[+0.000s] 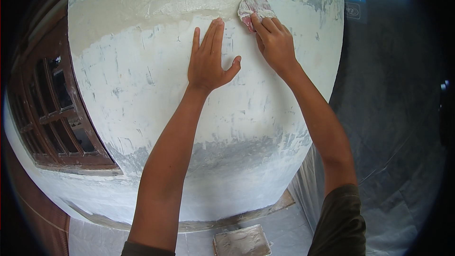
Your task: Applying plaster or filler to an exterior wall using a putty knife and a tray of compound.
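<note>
My right hand [276, 42] grips a reddish flat scraper [253, 5] smeared with white paste, its face against the upper part of the wall [156, 80]. To its left, my left hand [208, 59] is spread on the wall with fingers pointing up and thumb out, holding nothing. Above it runs a band of wet, beige-white filler [185, 0]. The wall is white with grey patches showing through, mostly lower down and at the top right. How the fingers wrap behind the scraper is partly hidden.
On the floor below sits a rectangular tray of grey-white paste [242, 242]. A brown wooden window with panes [59, 109] is set in the wall at left. Dark sheeting [393, 90] hangs at right, with a translucent plastic sheet [305, 185] near the wall's lower corner.
</note>
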The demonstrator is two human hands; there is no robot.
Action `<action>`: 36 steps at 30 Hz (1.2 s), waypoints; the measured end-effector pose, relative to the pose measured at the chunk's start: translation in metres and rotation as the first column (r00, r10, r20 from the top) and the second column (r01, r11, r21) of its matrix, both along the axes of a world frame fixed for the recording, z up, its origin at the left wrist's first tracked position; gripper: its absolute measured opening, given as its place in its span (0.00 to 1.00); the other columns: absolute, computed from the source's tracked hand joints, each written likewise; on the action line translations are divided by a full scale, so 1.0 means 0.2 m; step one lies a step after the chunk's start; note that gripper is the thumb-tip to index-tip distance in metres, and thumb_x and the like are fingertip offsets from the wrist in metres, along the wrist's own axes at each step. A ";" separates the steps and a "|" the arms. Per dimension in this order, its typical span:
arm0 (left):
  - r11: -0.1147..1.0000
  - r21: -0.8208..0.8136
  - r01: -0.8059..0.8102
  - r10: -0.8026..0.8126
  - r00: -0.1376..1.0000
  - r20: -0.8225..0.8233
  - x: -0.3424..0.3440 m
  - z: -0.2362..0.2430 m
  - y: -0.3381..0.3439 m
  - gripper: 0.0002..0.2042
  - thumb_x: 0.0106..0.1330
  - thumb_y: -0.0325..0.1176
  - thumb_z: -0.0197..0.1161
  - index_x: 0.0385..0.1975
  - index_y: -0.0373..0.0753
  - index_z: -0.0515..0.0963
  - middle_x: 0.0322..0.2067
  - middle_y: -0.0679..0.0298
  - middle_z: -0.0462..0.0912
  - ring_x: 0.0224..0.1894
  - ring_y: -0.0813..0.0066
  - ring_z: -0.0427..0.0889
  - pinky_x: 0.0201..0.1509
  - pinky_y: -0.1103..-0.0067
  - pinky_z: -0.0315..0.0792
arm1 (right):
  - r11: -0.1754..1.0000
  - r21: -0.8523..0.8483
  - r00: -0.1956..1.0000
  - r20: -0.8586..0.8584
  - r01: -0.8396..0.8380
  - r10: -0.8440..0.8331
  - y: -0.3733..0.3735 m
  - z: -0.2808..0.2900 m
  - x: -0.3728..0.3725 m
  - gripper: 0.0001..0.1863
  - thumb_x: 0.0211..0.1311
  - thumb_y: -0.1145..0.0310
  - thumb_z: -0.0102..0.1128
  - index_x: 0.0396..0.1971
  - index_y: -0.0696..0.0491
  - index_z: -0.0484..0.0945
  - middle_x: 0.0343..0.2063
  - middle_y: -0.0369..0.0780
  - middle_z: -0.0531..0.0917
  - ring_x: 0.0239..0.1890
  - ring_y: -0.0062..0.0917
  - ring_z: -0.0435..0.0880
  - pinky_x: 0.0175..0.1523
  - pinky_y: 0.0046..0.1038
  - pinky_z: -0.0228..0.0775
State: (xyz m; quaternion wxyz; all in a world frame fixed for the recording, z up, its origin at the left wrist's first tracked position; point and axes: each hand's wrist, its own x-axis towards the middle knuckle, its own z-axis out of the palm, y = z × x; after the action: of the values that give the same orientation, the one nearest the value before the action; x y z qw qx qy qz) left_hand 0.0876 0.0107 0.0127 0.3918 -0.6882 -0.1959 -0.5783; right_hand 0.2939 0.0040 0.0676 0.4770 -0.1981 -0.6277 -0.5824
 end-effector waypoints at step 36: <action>0.999 -0.035 0.013 -0.014 1.000 -0.020 0.01 0.00 -0.01 0.43 0.59 0.39 0.65 0.73 0.30 0.53 0.71 0.48 0.62 0.75 0.55 0.60 0.78 0.51 0.44 | 0.982 0.189 1.000 -0.023 -0.003 0.007 -0.02 0.44 -0.08 0.21 0.54 0.76 0.66 0.51 0.53 0.82 0.30 0.35 0.80 0.36 0.27 0.82 0.37 0.29 0.79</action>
State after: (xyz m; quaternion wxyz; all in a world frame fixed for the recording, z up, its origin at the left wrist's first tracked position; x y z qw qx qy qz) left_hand 0.0891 0.0087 0.0125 0.3777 -0.7020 -0.1976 -0.5705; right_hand 0.2781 0.0007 0.1548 0.5024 -0.1569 -0.5644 -0.6360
